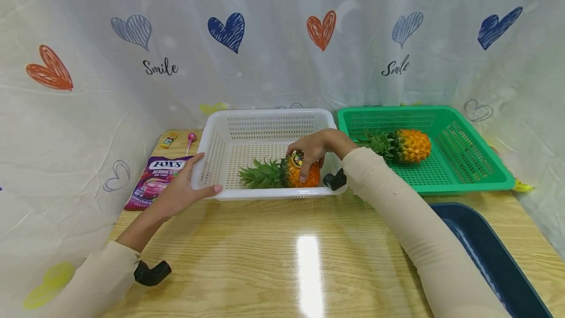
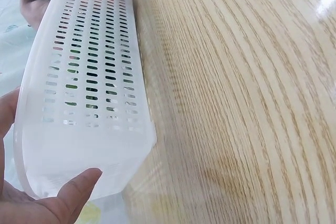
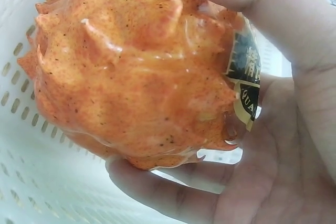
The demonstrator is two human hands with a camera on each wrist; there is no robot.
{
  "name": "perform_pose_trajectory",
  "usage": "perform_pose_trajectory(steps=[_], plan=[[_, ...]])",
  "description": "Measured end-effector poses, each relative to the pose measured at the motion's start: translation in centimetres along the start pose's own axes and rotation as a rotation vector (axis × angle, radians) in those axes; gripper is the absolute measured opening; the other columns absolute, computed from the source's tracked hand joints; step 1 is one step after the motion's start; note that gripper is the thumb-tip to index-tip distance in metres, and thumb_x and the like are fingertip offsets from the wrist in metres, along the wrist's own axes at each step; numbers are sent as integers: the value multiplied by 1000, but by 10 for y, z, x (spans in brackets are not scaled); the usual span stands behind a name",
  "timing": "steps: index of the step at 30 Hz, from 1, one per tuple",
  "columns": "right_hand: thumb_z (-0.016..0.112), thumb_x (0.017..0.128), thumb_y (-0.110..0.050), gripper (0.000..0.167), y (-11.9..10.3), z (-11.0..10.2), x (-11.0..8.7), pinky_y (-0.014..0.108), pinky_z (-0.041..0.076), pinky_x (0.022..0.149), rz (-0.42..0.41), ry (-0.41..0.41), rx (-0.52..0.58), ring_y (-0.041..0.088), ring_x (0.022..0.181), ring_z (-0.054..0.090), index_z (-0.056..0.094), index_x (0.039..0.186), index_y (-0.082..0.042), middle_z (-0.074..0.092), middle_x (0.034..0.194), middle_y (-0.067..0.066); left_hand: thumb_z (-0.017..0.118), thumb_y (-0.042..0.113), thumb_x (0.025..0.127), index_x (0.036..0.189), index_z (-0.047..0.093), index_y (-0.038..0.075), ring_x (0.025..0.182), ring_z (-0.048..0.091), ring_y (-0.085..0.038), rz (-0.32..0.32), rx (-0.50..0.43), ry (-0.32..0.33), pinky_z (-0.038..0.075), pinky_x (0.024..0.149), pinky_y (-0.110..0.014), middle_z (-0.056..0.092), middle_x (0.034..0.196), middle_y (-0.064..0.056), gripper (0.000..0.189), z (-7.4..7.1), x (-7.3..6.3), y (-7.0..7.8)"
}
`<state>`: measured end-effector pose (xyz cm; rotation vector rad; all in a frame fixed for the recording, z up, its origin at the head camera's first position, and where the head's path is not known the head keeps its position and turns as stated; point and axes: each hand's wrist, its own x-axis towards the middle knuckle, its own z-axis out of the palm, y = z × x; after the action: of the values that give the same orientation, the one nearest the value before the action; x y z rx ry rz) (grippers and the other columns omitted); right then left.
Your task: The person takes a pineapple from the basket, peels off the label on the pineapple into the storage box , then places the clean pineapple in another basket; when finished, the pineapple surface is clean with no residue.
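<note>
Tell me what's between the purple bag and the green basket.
In the head view: the white basket, with the left hand gripping its left end and the right hand holding a pineapple inside.

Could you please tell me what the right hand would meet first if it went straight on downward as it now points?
Beyond the pineapple in its grip, the right hand would probably meet the floor of the white basket; whether any gap lies beneath is unclear.

Purple candy bag (image 1: pixel 154 183), pink lollipop (image 1: pixel 192 137) and dark blue tray (image 1: pixel 499 254) on wooden table (image 1: pixel 247 249)
</note>
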<state>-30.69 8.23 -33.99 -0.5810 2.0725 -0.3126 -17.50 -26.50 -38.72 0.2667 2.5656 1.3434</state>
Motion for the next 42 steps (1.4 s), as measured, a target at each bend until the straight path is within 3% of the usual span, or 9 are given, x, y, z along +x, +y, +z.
perform_pose_trajectory(steps=[8, 15, 25, 34, 42], plan=[[87, 77, -38, 100, 1, 1, 0, 44, 57, 91, -13, 14, -4, 27, 129, 54, 30, 157, -22, 20, 165, 10, 75, 35, 91, 162, -1, 13, 130, 51, -48, -4, -3, -5, 43, 103, -64, 34, 155, -29, 106, 0, -1, 2], [88, 76, -36, 101, 0, 1, -1, 39, 59, 86, -25, 32, -3, 26, 129, 53, 29, 157, -23, 18, 165, 10, 75, 35, 90, 162, -1, 12, 131, 50, -48, -8, -2, -2, 42, 105, -64, 33, 155, -29, 107, -1, -2, 2], [87, 77, -36, 101, -1, 1, -3, 40, 58, 85, -43, 55, 2, 22, 108, 61, 28, 158, -23, 15, 166, 10, 75, 36, 90, 162, -1, 13, 130, 51, -48, -10, -1, -1, 44, 103, -64, 34, 154, -30, 108, -1, -3, 1], [86, 78, -37, 96, 0, -1, -8, 43, 57, 90, -81, 64, 6, 28, 134, 46, 32, 156, -24, 17, 166, 9, 75, 35, 90, 162, -1, 13, 131, 51, -48, -12, -11, -5, 44, 104, -63, 34, 155, -29, 107, -2, -4, 3], [85, 79, -39, 93, 2, -5, -14, 44, 57, 89, -114, 101, -16, 29, 131, 49, 33, 155, -24, 20, 165, 10, 75, 36, 90, 162, -1, 14, 131, 51, -48, -15, -15, -2, 46, 102, -63, 35, 154, -29, 107, -2, -3, 2]])
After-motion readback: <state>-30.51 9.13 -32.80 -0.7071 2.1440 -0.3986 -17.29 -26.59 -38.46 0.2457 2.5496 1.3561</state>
